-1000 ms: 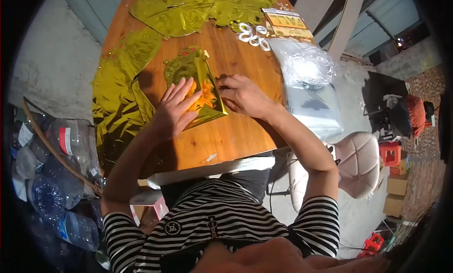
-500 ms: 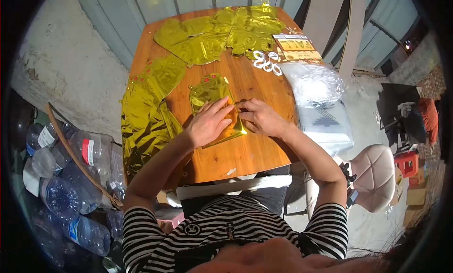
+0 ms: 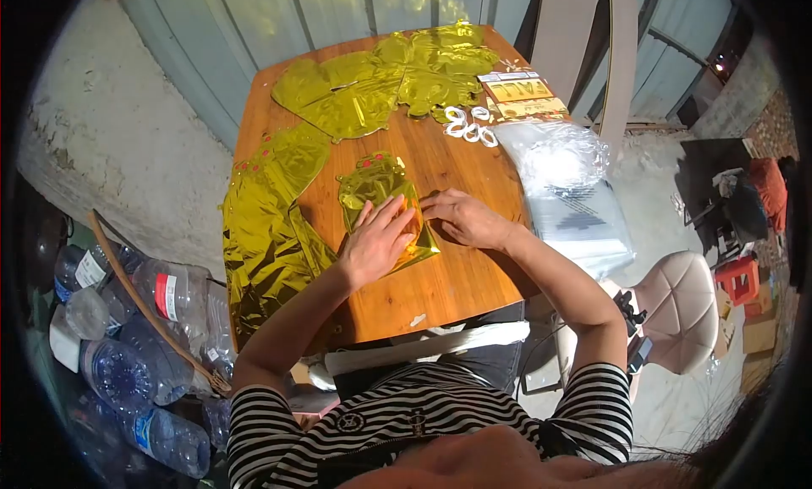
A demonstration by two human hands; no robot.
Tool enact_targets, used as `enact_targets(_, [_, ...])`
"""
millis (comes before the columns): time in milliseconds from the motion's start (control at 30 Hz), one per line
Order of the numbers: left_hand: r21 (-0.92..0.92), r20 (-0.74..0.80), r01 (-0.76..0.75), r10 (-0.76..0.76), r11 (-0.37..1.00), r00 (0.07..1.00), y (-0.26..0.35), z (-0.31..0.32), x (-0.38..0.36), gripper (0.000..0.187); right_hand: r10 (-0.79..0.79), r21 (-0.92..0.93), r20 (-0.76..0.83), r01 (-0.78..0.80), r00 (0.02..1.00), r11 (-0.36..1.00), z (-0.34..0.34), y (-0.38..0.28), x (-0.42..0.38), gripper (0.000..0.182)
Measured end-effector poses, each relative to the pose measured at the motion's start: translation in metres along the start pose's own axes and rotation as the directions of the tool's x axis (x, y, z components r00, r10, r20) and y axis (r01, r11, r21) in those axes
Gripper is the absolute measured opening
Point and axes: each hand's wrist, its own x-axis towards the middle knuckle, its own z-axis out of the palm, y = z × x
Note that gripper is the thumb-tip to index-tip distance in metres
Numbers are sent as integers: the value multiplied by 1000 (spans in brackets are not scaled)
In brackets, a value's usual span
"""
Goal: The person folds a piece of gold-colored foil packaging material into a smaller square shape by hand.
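Note:
A folded, flat gold foil balloon (image 3: pixel 372 183) with red marks at its far end lies on the wooden table in front of me. Across its near part rests my left hand (image 3: pixel 376 242), flat, with fingers stretched. My right hand (image 3: pixel 465 219) is at the balloon's right edge, fingers curled and closed against the foil; the exact grip is partly hidden. More flat gold foil balloons lie unfolded along the left side (image 3: pixel 271 227) and the far side (image 3: pixel 338 91) of the table.
Several white ribbon rings (image 3: pixel 471 132) and printed cards marked "FALL" (image 3: pixel 524 96) lie at the far right of the wooden table (image 3: pixel 381 307). Clear plastic bags (image 3: pixel 575 222) overhang its right edge. Plastic bottles (image 3: pixel 127 370) crowd the floor at left; a padded chair (image 3: pixel 677 315) stands at right.
The camera view has shifted slightly, so the table sits a little lower in view. Both hands stay on the folded balloon, and the left hand's fingers are slightly closer together.

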Motion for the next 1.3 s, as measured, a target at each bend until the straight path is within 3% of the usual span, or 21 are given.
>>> enact_targets(67, [10, 3, -3, 3, 1000, 1000, 0, 1, -1, 47, 20, -2, -28, -20, 999, 1000, 1, -1, 1, 31])
enact_targets(367, [42, 24, 7, -8, 999, 1000, 4, -1, 2, 47, 46, -129, -124, -62, 991, 990, 2, -16, -10, 33])
enact_targets(600, [70, -10, -21, 22, 997, 1000, 2, 1, 2, 49, -17, -245, -84, -4, 996, 969, -5, -22, -15, 33])
enact_targets(800, [80, 30, -18, 16, 997, 999, 6, 0, 0, 50, -9, -160, -53, 0, 999, 987, -11, -34, -27, 33])
enact_targets(867, [82, 23, -15, 13, 997, 1000, 6, -1, -1, 50, 57, -176, -128, -79, 990, 981, -11, -42, -22, 35])
enact_targets(967, [101, 28, -6, 3, 995, 1000, 6, 0, 2, 50, -73, -246, -146, 36, 987, 969, -7, -49, -14, 39])
enact_targets(1067, [103, 5, -9, 9, 995, 1000, 4, 1, 2, 50, -94, -316, -39, 77, 995, 946, 4, -41, -19, 40])
enact_targets(1167, [93, 15, -2, 1, 996, 1000, 7, 1, -1, 50, -38, -257, -66, 20, 997, 966, 9, -42, -22, 40])
enact_targets(1300, [79, -4, -19, 19, 997, 1000, 5, -2, 3, 51, -75, -269, -58, 57, 996, 961, 6, -41, -19, 38])
